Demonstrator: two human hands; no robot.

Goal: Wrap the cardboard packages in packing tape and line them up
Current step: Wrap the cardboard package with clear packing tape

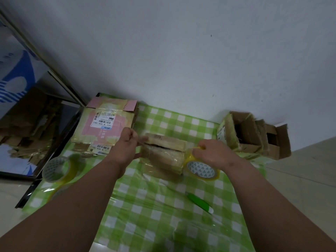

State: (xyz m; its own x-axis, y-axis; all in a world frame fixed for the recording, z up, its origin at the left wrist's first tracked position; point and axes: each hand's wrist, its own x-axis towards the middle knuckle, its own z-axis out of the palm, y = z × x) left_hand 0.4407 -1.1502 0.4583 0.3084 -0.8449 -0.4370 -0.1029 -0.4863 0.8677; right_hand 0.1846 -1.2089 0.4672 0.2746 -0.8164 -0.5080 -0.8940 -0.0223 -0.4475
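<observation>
Your two hands work a taped package at the middle of the checked bench.

From the left: a spare tape roll (57, 169) lies near the bench edge, with a pink box (107, 122) behind it. Your left hand (125, 148), its grip curled, pinches something thin at the package (163, 151); what it is, you cannot tell. Your right hand (211, 153) grips the yellow tape roll (201, 169) touching the package's right end. A green cutter (199, 200) lies nearer you; opened boxes (254, 135) stand far right.
</observation>
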